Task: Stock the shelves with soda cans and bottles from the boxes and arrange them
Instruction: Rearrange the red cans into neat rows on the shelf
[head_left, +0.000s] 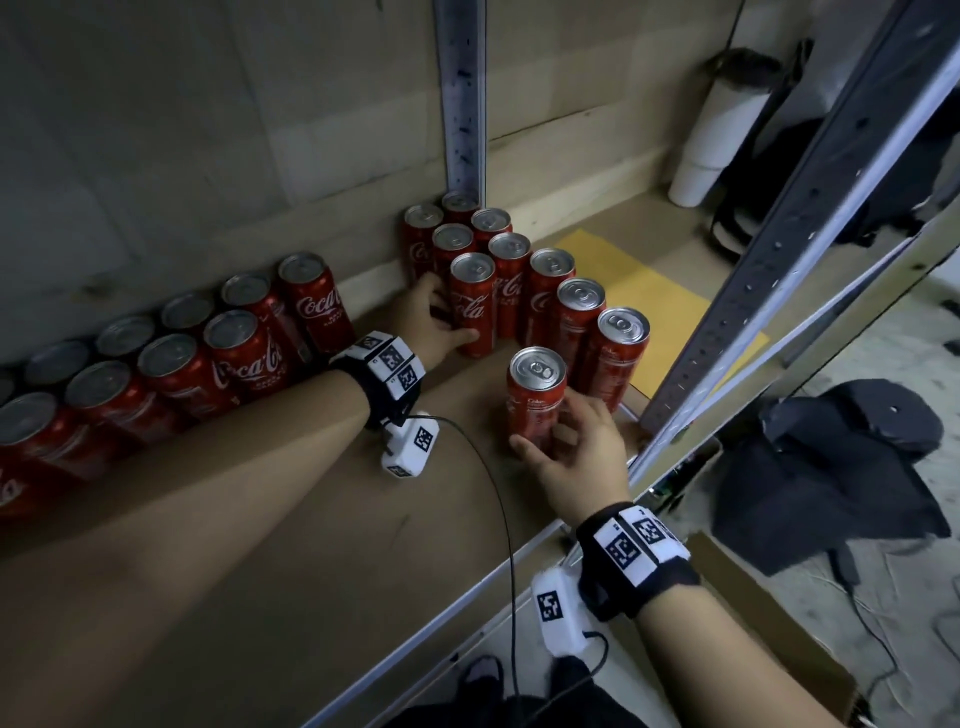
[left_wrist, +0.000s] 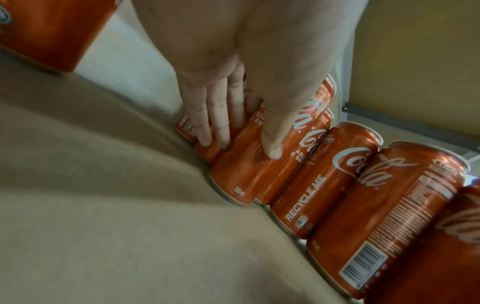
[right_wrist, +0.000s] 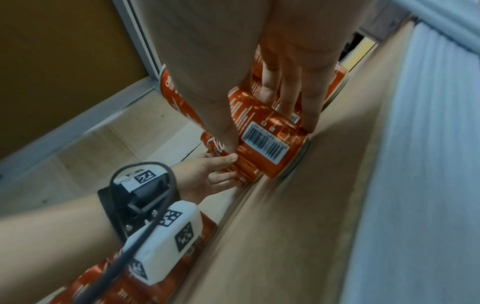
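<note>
Red and slim, the front can stands upright on the brown shelf board, and your right hand has its grip clamped on it: thumb on the near left side, fingers curled round the right side of the lower body. In the right wrist view the barcode panel of this can faces the camera, with your fingers laid down along it.

Just beyond that grip, up and to the left, your left hand wraps a second can at the near end of a double row, thumb across its front and fingers reaching behind it onto the neighbouring cans, so this grip is clamped too.

From that can the double row of cans runs back to the grey metal upright at the rear wall. Immediately right of your right grip stands another can, the nearest of the row's right-hand line.

Left of your left forearm, a further block of cans lines the back wall. A yellow sheet lies on the shelf past the row, to its right.
</note>
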